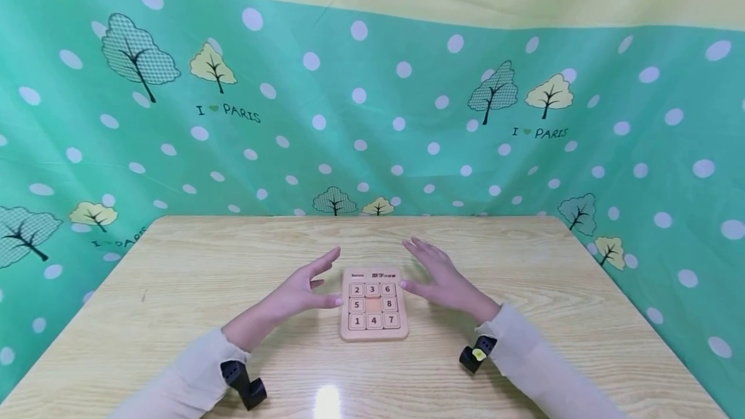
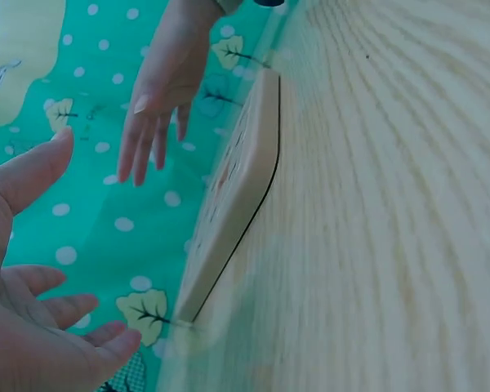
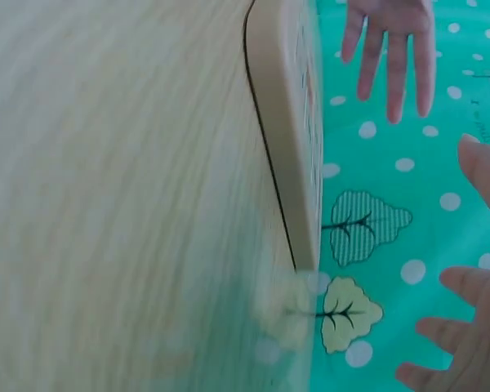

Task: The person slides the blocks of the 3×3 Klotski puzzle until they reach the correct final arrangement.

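Centrally, one pale, rounded-rectangular wooden board (image 1: 374, 335) with eight square numbered tiles (image 1: 357, 321) lies on the light wood-grain tabletop (image 1: 174, 315), well apart from its side edges. The left hand (image 1: 297, 291) and right hand (image 1: 445, 282) hover at either side, fingers apart, holding nothing.

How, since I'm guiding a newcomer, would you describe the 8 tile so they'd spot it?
On the wood-grain table, the number puzzle lies between the left hand and right hand. The 8 tile sits right of its empty centre square, in the head view. It alone bears an 8, between the 6 tile and 7 tile.
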Demonstrator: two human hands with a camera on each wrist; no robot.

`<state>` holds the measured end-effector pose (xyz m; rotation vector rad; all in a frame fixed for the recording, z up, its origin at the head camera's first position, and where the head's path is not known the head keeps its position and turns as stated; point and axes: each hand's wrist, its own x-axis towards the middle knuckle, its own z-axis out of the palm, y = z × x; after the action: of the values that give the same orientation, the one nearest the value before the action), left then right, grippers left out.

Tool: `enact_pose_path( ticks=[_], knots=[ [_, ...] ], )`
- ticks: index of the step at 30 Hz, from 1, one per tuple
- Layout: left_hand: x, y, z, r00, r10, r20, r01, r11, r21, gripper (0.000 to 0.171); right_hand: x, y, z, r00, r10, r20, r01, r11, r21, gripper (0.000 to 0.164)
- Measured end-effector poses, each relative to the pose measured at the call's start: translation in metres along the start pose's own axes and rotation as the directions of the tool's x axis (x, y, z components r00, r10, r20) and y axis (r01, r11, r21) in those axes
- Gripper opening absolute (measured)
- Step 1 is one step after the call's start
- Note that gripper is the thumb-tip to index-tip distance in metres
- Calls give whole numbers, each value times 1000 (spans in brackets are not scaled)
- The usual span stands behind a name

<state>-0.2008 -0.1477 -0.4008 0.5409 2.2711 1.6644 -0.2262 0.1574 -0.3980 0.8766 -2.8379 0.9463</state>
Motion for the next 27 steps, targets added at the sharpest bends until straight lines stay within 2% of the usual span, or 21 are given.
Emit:
enact_pose_path(
  ticks=[3,9,15,19,27],
  knots=[
    [-1,-2,9,999,-42,-16,42,999,-16,92,0,-3,3,1000,13,17,-15,997,74,77],
    [-3,-2,25,987,-130,-97,126,991,-44,92,1,-11,10,998,26,64,-40,973,229,74],
    [-2,-1,32,967,-188,-171,160,973,-165,84,-1,-18,20,996,39,79,-61,949,308,74],
    [-2,-5,33,964,-184,-192,143,967,-213,78,-1,-22,24,997,48,65,-67,937,344,75],
    [-1,-15,33,978,-136,-159,99,970,-222,75,0,-26,30,995,83,51,-97,892,441,65]
  ],
)
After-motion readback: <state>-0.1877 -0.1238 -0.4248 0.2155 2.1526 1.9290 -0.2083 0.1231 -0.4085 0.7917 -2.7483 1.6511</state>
